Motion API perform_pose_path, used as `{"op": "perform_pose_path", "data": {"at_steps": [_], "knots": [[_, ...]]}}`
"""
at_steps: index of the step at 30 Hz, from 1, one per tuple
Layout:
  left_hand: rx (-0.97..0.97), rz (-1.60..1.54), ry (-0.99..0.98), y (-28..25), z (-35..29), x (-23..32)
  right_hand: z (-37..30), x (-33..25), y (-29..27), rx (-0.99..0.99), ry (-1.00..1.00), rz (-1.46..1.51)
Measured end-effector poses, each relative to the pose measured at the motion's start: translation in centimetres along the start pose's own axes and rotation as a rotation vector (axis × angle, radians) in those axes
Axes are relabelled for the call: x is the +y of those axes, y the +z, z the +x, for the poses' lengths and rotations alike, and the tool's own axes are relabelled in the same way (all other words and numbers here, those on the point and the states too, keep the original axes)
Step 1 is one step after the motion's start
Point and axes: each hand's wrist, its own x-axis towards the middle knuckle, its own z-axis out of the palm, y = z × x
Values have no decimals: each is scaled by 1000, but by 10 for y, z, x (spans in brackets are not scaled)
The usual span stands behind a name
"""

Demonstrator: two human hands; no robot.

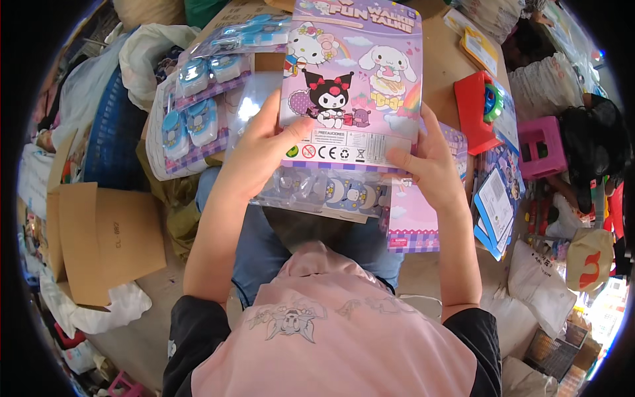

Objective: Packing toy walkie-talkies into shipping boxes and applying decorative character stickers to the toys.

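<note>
A pink and purple printed backing card [354, 86] with cartoon animal characters is held up over my lap, tilted toward me. My left hand [264, 149] grips its lower left edge, thumb on the front. At the lower right edge, my right hand [430, 162] grips it the same way, its thumb also on the front. The fingers behind the card are hidden. Just below lies a clear plastic package [317, 188] with blue moon prints. More pink cards [413, 221] lie under my right hand. Left of my hands are blister packs [192, 129] holding blue and white toys.
To the right stand a red holder [473, 116] with a green and blue round part, a stack of blue cards [496, 205] and a pink stool [541, 147]. An open cardboard box [109, 231] and a blue basket [109, 132] are on the left.
</note>
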Motion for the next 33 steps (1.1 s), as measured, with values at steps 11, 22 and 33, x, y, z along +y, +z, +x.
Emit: {"op": "perform_pose_path", "data": {"at_steps": [11,22,33], "knots": [[-60,-40,60,13,-5,8,1,4,-14,13,-35,-55],[96,-296,-91,17,3,-2,-18,-27,-94,199,-95,-239],[-26,-270,-125,46,13,-13,-5,1,-242,669,142,-592]]}}
